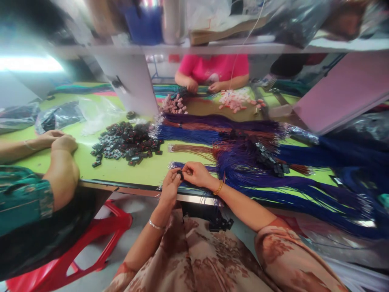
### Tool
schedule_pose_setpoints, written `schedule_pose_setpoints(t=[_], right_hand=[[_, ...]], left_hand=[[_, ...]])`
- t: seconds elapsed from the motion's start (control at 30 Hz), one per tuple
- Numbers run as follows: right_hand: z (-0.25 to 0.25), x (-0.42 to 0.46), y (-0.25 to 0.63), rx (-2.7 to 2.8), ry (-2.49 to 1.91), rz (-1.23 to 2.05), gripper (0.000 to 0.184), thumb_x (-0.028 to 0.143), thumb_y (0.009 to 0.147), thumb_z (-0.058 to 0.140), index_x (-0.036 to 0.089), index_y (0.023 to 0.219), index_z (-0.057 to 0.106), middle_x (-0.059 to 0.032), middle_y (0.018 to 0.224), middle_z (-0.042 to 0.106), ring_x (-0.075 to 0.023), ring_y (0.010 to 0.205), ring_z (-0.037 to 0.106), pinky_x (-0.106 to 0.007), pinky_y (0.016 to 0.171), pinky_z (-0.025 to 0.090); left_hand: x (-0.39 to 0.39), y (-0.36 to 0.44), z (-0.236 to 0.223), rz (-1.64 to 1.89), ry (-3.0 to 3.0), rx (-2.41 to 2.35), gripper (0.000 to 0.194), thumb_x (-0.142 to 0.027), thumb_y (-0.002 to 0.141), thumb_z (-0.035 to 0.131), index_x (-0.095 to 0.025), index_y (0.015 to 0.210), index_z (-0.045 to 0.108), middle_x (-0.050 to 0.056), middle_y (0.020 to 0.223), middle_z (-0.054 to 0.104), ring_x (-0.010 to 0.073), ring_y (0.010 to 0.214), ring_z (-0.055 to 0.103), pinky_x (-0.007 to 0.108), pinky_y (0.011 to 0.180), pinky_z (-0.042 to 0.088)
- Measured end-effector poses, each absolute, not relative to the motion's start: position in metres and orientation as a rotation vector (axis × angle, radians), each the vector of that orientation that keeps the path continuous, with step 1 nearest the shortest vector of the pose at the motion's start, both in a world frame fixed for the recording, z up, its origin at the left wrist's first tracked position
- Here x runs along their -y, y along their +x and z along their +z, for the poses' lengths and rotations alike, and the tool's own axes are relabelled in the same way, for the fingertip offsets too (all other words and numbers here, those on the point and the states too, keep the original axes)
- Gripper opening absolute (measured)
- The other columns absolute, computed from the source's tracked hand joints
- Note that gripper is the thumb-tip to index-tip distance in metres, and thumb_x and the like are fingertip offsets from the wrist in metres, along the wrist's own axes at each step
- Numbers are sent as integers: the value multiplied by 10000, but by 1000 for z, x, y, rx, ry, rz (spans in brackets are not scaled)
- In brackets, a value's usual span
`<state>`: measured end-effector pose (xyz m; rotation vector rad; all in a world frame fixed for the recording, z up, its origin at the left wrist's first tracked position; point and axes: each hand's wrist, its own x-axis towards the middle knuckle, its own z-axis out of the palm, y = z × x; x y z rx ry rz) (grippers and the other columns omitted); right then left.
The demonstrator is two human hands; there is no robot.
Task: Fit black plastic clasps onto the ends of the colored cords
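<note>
Near the table's front edge, my left hand [171, 182] pinches a small black plastic connector housing [180, 174]. My right hand [197, 175] meets it there, fingertips pressed together at the housing; whatever fine piece they grip is hidden. Under and beside my right wrist lie bundles of blue and purple wires [237, 164] with metal terminals at their ends. A shorter bundle of brown wires [194, 150] rests just beyond my hands. To the left is a heap of loose black connector housings [127, 140]. Several black housings [220, 224] hang on wires over my lap.
A co-worker's hands [62, 140] rest on the table at the left, above a red stool [106, 235]. Across the table, a person in pink [214, 69] works by piles of pink connectors [234, 100]. A loaded shelf [212, 48] spans overhead; clear plastic bags [97, 113] lie back left.
</note>
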<state>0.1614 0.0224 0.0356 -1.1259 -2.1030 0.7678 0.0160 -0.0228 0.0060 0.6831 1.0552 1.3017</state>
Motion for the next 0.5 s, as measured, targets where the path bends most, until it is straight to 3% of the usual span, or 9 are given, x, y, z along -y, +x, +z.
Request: schedule_pose_setpoints(t=[0.33, 0.5], right_hand=[[37, -20, 162, 2168, -1167, 730, 52, 160, 762, 567, 155, 725, 603, 1, 652, 590, -98, 570, 464, -216, 560, 314], [55, -16, 170, 2282, -1094, 780, 163, 229, 790, 588, 167, 939, 612, -3, 757, 655, -109, 637, 538, -214, 606, 358]], left_hand=[[22, 17, 7, 1310, 638, -1091, 357, -303, 658, 762, -180, 957, 611, 23, 871, 661, 118, 813, 631, 264, 807, 493], [20, 15, 9, 1314, 597, -1038, 353, -301, 670, 767, -195, 970, 614, 27, 945, 669, 142, 895, 643, 325, 913, 481]])
